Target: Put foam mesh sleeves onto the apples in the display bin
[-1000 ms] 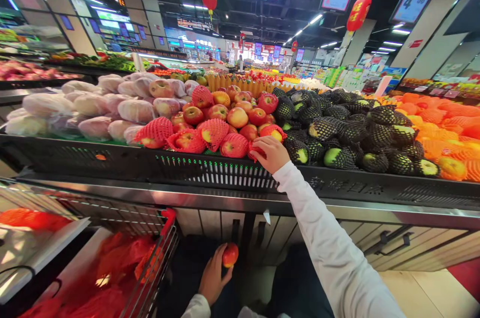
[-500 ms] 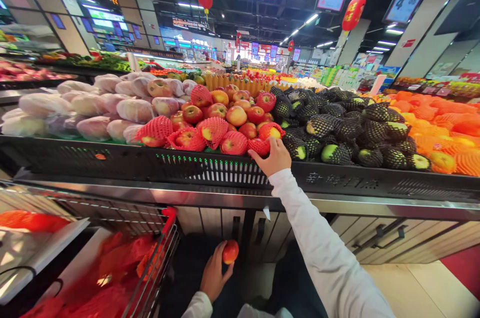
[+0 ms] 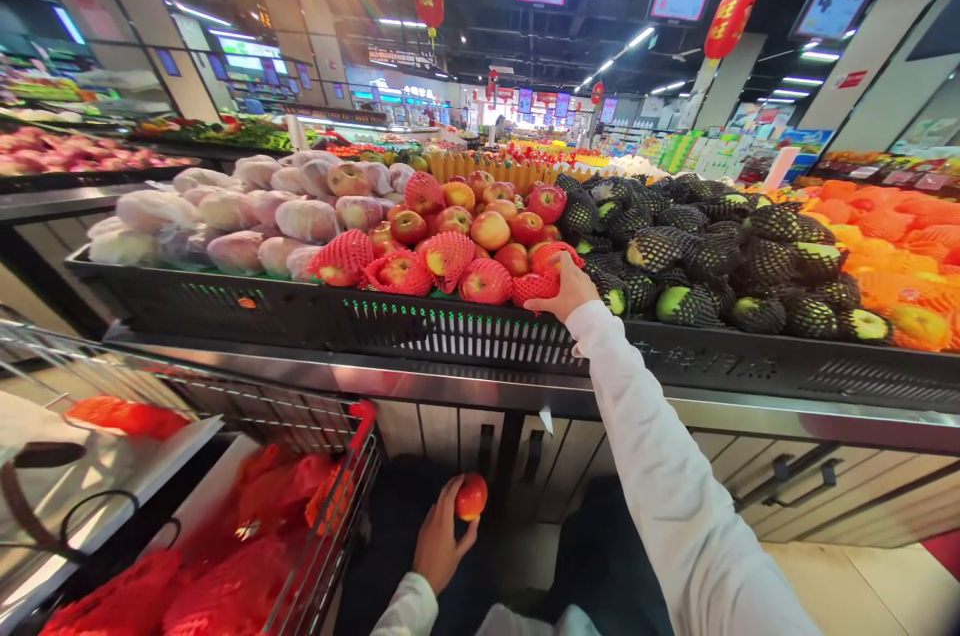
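At the front of the fruit stand: the right hand [image 3: 571, 288] reaches over the black crate rim [image 3: 450, 331], its fingers curled against a netted apple [image 3: 535, 287] at the pile's near edge.
Right hand state: partly closed, fingertips on the red foam net; whether the fruit is fully gripped I cannot tell, since the palm hides the contact.
Left hand: the left hand [image 3: 441, 544] is held low, near the body, fingers wrapped round a bare red apple [image 3: 471, 496] (no net on it), well apart from the display.
Apple pile: netted apples line the front row, bare ones [image 3: 490, 230] heap up behind; the touched one lies just beside another netted apple [image 3: 486, 282].
Neighbours: dark-netted green fruit [image 3: 679, 304] starts just right of the hand; bagged pale fruit [image 3: 238, 251] lies to the left.
Cart: a wire trolley [image 3: 330, 516] with red mesh bags [image 3: 225, 586] stands at lower left, near the left hand.
Doing it well: I judge the fruit should be cupped from below and lifted straight up rather than dragged, because the loose foam net can slide off.
Risk: pulling a front-row apple sideways could start its neighbours rolling over the rim.
Left-hand care: a firm but gentle hold seems wise, as bare skin bruises easily.
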The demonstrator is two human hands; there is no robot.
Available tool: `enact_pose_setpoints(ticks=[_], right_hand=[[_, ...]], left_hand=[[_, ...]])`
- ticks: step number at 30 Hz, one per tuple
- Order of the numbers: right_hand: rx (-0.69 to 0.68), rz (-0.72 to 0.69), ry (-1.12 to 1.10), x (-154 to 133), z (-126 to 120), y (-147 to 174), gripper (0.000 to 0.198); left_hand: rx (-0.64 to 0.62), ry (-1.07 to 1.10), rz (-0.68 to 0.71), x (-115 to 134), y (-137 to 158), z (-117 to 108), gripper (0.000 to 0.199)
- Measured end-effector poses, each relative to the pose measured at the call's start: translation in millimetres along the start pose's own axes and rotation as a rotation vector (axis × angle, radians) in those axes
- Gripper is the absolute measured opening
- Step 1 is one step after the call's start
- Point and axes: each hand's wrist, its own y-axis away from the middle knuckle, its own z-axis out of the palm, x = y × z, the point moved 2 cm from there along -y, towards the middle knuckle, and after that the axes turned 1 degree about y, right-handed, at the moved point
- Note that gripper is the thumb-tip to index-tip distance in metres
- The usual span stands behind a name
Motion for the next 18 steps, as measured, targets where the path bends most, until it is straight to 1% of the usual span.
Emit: enact_pose_setpoints(ticks=[1, 2, 3, 5, 6, 7, 8, 9, 10, 11, 12, 13, 14, 15, 16, 17, 18], right_hand=[[0.032, -0.029, -0.012, 1.1, 0.1, 7.1, 0.084], [0.098, -0.08, -0.011, 1.5, 0.6, 18.0, 0.085], [0.2, -0.143, -0.001, 2.0, 2.3, 32.9, 0.08], [0.394, -0.332, -0.026, 4.1, 14.0, 73.7, 0.057], [0.478, -0.412, -0.088, 7.4, 24.7, 98.3, 0.046], [0.47, -0.45, -0.167, 12.4, 40.2, 123.8, 0.038], [0.401, -0.427, -0.253, 19.2, 59.4, 149.7, 0.033], [0.282, -0.363, -0.341, 26.8, 81.5, 175.8, 0.03], [0.13, -0.261, -0.446, 35.1, 105.5, 202.2, 0.032], [-0.053, -0.146, -0.55, 43.0, 130.0, 228.7, 0.045], [-0.212, -0.052, -0.646, 49.8, 152.7, 254.8, 0.064], [-0.353, 0.028, -0.723, 55.7, 172.7, 279.6, 0.077], [-0.479, 0.074, -0.786, 60.4, 189.4, 302.1, 0.084], [-0.558, 0.085, -0.82, 64.6, 202.3, 321.2, 0.085], [-0.61, 0.101, -0.852, 69.0, 212.3, 336.6, 0.085], [-0.638, 0.133, -0.884, 74.3, 220.3, 348.3, 0.086], [-0.657, 0.156, -0.919, 80.0, 227.1, 356.5, 0.082]], left_hand=[[0.009, 0.005, 0.007, -0.9, 0.6, -0.1, 0.052], [0.017, 0.012, 0.012, -1.8, 0.9, -0.1, 0.053], [0.024, 0.018, 0.015, -2.6, 1.1, -0.3, 0.053], [0.029, 0.025, 0.007, -3.8, 1.2, -0.8, 0.055], [0.028, 0.027, 0.001, -4.0, 1.4, -1.2, 0.056], [0.022, 0.03, -0.003, -4.1, 2.0, -1.4, 0.058], [0.009, 0.036, -0.003, -3.9, 3.1, -1.4, 0.059], [-0.009, 0.044, 0.0, -3.6, 5.1, -1.0, 0.061], [-0.033, 0.053, 0.008, -3.1, 7.9, 0.1, 0.063], [-0.061, 0.059, 0.021, -2.3, 11.6, 1.9, 0.064], [-0.097, 0.06, 0.041, -0.9, 16.1, 4.6, 0.066], [-0.146, 0.055, 0.067, 1.4, 21.0, 8.3, 0.068], [-0.206, 0.044, 0.098, 4.7, 25.9, 12.6, 0.071], [-0.282, 0.027, 0.133, 9.2, 30.4, 17.1, 0.075], [-0.37, 0.008, 0.169, 15.1, 33.8, 21.3, 0.08], [-0.459, -0.013, 0.203, 22.2, 35.6, 24.0, 0.084], [-0.531, -0.038, 0.233, 30.2, 35.0, 24.1, 0.085]])
